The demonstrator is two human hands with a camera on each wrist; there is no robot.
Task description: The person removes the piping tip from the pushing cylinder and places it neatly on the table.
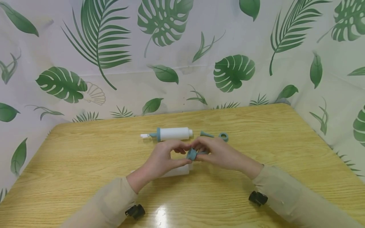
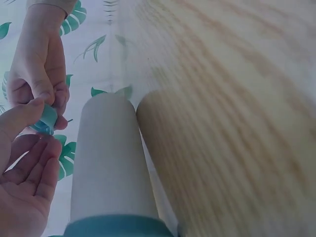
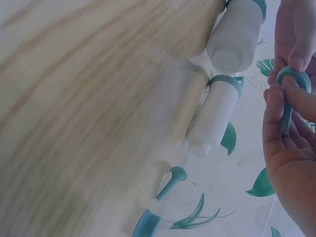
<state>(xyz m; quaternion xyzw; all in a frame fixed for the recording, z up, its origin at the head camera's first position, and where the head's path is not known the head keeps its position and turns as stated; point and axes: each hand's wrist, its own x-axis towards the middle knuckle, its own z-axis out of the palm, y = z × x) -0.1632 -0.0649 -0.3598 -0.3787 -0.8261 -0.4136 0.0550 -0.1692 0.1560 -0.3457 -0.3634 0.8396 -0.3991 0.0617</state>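
Over the middle of the table, my left hand pinches a teal ring cap between thumb and fingers. Facing it, my right hand grips a teal nozzle, whose thin stem points back into the palm. Cap and nozzle meet; how far one sits in the other is hard to tell. Below the hands lies a white tube, partly covered by the left hand; the left wrist view shows its teal collar.
Behind the hands lies a second white tube with a teal collar and a plunger handle. To its right are another teal nozzle and another ring cap. A leaf-patterned cloth hangs along the wooden table's far edge.
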